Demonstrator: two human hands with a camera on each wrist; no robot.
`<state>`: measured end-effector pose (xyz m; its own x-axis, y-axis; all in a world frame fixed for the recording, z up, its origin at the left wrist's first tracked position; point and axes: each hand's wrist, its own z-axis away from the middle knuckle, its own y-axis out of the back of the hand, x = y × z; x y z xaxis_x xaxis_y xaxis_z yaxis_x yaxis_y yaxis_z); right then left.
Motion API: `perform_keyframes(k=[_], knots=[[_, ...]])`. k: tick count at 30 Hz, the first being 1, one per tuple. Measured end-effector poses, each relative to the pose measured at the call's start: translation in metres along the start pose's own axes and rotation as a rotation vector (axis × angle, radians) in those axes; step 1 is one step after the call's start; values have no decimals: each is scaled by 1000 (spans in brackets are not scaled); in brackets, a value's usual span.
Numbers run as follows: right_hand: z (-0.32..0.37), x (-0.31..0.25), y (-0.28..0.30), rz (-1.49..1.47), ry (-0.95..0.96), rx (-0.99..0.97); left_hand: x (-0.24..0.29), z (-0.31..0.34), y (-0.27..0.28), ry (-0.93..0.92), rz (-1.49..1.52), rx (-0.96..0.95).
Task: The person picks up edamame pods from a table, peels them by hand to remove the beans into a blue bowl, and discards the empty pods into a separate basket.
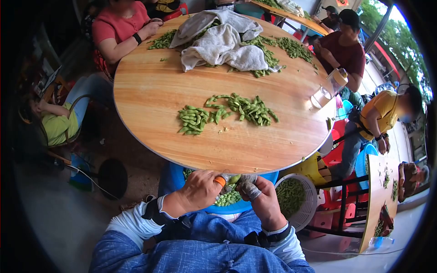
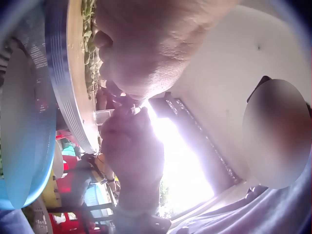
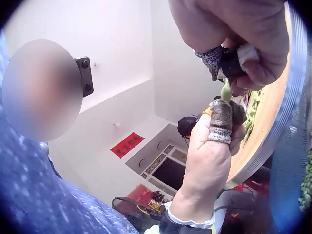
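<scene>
Close to the near table edge, my left hand (image 1: 196, 192) and right hand (image 1: 268, 202) meet around one green edamame pod (image 1: 235, 179). Grey knit covers wrap some fingertips, and an orange band shows on a left finger. The right wrist view has the pod (image 3: 225, 91) upright between the two hands, its lower end pinched by the left thumb and fingers, its upper end at the right fingertips. Below them is a blue basin (image 1: 272, 176) with loose green beans (image 1: 229, 198) inside. In the left wrist view the pod is hidden behind the hands.
Several pods lie in piles (image 1: 252, 109) on the round wooden table (image 1: 154, 109). White cloths (image 1: 223, 48) cover more pods at the back. A clear jar (image 1: 322, 96) stands near the right edge. A white basket (image 1: 311, 200) of pods sits right of the basin. Other people sit around.
</scene>
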<state>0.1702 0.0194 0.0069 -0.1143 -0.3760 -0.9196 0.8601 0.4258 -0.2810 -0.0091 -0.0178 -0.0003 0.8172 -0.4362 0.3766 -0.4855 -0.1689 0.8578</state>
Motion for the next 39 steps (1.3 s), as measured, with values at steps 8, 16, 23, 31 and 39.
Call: perform_keyframes(k=[8, 16, 23, 31, 39], knots=[[-1, 0, -2, -33, -28, 22, -1, -1, -2, -66, -86, 19], [-5, 12, 5, -24, 24, -35, -2, 7, -12, -43, 36, 94], [-12, 29, 3, -226, 103, -112, -3, 14, -21, 29, 370, 94], [-18, 47, 11, -274, 167, -137, -3, 21, -44, 587, 1244, 1], [-12, 32, 0, 25, 94, -46, 1, 14, -31, 374, 493, -53]])
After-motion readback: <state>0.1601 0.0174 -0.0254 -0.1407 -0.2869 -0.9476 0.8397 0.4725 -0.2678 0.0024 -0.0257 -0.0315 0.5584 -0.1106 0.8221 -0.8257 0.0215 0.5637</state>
